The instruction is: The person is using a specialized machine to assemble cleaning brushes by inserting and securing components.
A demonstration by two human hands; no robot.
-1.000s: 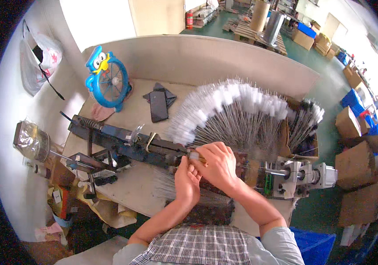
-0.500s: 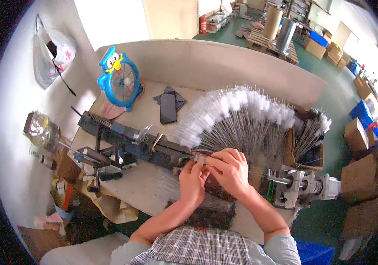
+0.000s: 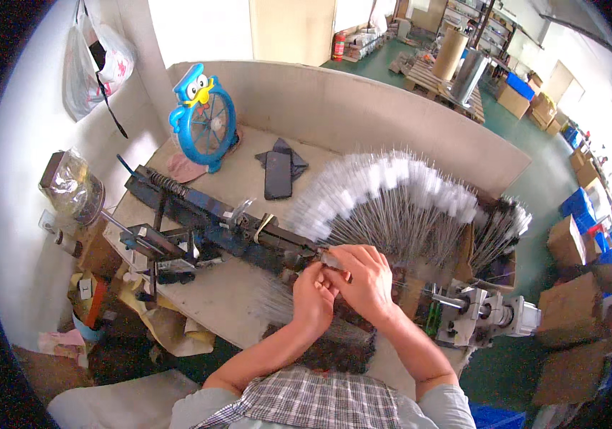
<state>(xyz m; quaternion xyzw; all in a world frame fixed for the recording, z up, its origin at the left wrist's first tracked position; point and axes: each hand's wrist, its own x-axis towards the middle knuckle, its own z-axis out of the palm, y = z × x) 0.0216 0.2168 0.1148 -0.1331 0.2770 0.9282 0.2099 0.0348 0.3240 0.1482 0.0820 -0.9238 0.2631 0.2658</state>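
Note:
My left hand (image 3: 313, 299) and my right hand (image 3: 364, 280) meet at the right end of a long dark metal machine (image 3: 231, 227). Fingers of both hands are pinched together, and what lies between them is hidden. A small whitish piece (image 3: 329, 259) shows at the machine's end, just beyond the fingertips. Behind the hands a wide fan of thin wire-stemmed brushes (image 3: 384, 175) with white bristle heads is spread out. Loose thin wires (image 3: 271, 299) lie left of my left hand, and a dark pile (image 3: 334, 349) sits under my forearms.
To the right is a motor with a metal shaft (image 3: 492, 314), near a carton (image 3: 510, 266) holding more brushes. A black phone (image 3: 278, 175) and a blue cartoon-shaped fan (image 3: 206, 129) stand farther back. A low partition (image 3: 306, 93) borders the table.
Both hands stay together at the machine's end; the right hand now reaches further over the fingers of the left. The whole view has shifted slightly.

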